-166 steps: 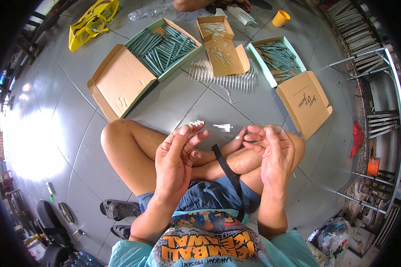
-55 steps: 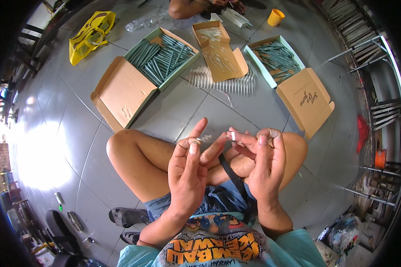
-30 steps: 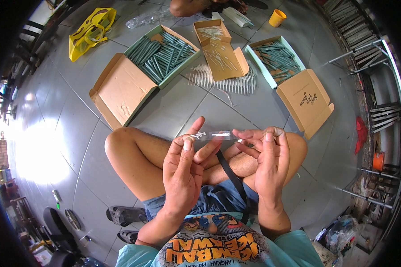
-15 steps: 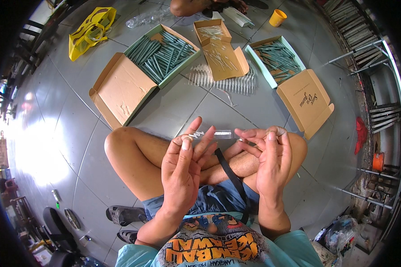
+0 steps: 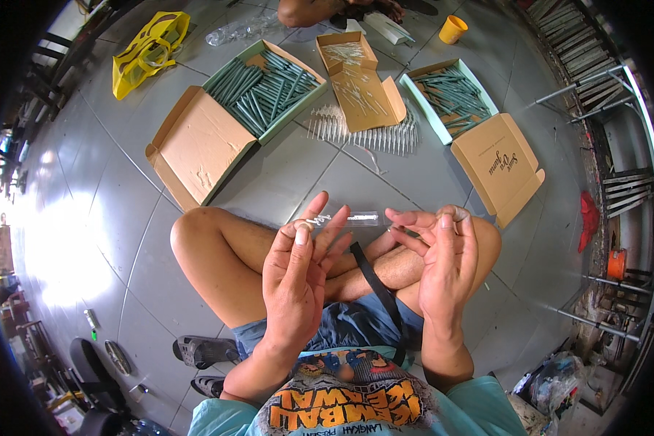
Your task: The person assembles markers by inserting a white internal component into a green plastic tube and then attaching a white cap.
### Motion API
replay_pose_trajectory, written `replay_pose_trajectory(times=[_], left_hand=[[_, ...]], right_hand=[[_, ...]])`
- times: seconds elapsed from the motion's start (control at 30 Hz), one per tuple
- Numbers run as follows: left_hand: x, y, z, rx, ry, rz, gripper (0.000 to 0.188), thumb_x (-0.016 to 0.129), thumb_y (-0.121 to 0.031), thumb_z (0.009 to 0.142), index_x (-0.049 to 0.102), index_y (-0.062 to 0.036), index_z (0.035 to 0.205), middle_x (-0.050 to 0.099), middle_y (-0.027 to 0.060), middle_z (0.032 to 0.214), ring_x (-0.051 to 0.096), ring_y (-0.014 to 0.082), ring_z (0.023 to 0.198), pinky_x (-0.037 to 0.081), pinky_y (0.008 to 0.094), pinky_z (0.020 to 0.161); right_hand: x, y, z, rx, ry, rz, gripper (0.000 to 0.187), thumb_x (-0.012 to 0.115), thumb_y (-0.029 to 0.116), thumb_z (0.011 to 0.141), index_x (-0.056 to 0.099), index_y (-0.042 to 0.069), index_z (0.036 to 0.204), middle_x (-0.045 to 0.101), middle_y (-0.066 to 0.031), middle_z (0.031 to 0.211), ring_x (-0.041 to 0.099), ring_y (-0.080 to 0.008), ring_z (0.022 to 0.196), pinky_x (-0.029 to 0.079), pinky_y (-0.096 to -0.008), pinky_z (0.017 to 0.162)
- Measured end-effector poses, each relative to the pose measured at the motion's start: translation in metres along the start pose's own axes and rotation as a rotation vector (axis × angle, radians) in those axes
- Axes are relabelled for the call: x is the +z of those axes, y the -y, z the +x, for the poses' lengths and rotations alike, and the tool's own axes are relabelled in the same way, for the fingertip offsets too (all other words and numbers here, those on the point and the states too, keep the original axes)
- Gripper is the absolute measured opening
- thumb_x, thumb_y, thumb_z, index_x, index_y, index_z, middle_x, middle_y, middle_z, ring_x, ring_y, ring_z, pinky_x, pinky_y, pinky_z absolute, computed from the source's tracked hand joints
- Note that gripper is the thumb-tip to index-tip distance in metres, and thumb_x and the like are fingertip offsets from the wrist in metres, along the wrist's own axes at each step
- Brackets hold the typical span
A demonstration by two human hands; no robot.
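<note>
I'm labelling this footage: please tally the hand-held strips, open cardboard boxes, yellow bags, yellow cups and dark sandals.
Clear plastic strip in the left hand: 1
Mint-sided brown cardboard boxes: 2
Small brown cardboard box: 1
Patterned yellow bag: 1
Yellow cylindrical cup: 1
Dark flat sandals: 2
Total: 8

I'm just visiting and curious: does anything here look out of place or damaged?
A little. The left-hand box lid has rough, pale marks near its lower end, perhaps torn. Thin pale sticks lie scattered over the small box lid, and a stray pale scrap sits on the floor.
</note>
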State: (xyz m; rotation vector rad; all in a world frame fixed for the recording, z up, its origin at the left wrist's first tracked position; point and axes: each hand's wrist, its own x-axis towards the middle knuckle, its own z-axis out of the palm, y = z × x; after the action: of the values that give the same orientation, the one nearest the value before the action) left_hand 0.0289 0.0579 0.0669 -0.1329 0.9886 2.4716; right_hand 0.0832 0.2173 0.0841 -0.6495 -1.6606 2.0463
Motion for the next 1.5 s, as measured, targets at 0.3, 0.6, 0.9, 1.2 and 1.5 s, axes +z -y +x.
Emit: replay_pose_trajectory(times=[0.3,0.6,0.9,1.2,1.5], left_hand=[[-0.0031,0.0015,0.0016,0.000,-0.012,0.011,0.022,0.041,-0.017,0.108,0.050,-0.0023,0.121,0.041,0.0170,0.152,0.048,0.0328,0.136,0.045,0.0455,0.108],[-0.0027,0.0020,0.0012,0.022,-0.039,0.063,0.030,0.042,-0.024,0.108,0.050,0.0001,0.124,0.041,0.0203,0.151,0.049,0.0343,0.134,0.045,0.0486,0.108],[-0.0031,-0.0031,0.0019,-0.008,-0.049,0.018,0.022,0.042,-0.019,0.108,0.047,-0.0012,0.119,0.044,0.0174,0.149,0.053,0.0320,0.131,0.047,0.0446,0.107],[-0.0015,-0.0056,0.0022,-0.010,-0.076,0.009,0.021,0.040,-0.018,0.108,0.047,-0.0010,0.117,0.045,0.0190,0.148,0.058,0.0311,0.125,0.046,0.0445,0.109],[-0.0029,-0.0056,0.0025,-0.001,-0.065,0.000,0.021,0.039,-0.018,0.108,0.046,-0.0003,0.117,0.046,0.0191,0.147,0.061,0.0321,0.122,0.045,0.0449,0.109]], right_hand=[[-0.0008,-0.0013,0.0014,0.005,-0.015,0.002,0.019,0.035,0.019,0.109,0.041,0.000,0.108,0.067,-0.0255,0.102,0.069,-0.0341,0.102,0.058,-0.0427,0.088],[-0.0024,-0.0007,0.0036,-0.017,-0.018,0.003,0.021,0.035,0.020,0.108,0.040,0.000,0.108,0.067,-0.0263,0.102,0.068,-0.0354,0.102,0.058,-0.0442,0.089],[-0.0037,-0.0007,0.0057,-0.013,-0.043,0.015,0.021,0.037,0.020,0.108,0.040,0.000,0.108,0.068,-0.0271,0.100,0.069,-0.0360,0.100,0.057,-0.0453,0.089],[-0.0056,-0.0025,0.0072,-0.030,-0.049,0.022,0.021,0.036,0.021,0.108,0.042,0.001,0.110,0.068,-0.0262,0.100,0.069,-0.0367,0.100,0.058,-0.0456,0.087],[-0.0078,-0.0031,0.0082,-0.034,-0.050,0.017,0.022,0.036,0.022,0.108,0.040,0.000,0.110,0.068,-0.0262,0.099,0.069,-0.0358,0.099,0.058,-0.0464,0.088]])
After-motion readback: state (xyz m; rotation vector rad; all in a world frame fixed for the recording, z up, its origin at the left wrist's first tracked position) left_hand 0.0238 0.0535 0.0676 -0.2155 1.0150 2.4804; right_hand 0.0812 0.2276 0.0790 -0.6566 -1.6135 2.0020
